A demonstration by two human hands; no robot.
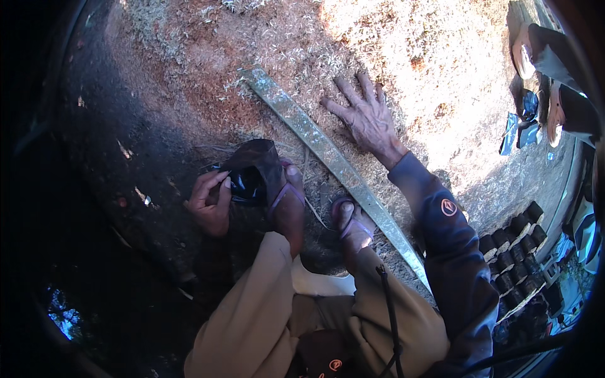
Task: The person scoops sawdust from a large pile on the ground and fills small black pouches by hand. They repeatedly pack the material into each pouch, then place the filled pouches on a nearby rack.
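Note:
My left hand pinches the rim of a black plastic bag between thumb and fingers. The bag's mouth gapes towards me, and it stands beside my left foot, which wears a sandal with a purple strap. Farther forward and to the right, my right hand is spread palm down on or just above a mound of brown soil mixed with pale husks. It holds nothing that I can see. Between the mound and my feet lies a long, flat greenish strip, dusted with soil and husks.
Rows of filled black bags stand at the lower right. Another person's feet show at the upper right, with several black plastic bags near them. A pale low seat shows between my legs. The left side is in deep shade.

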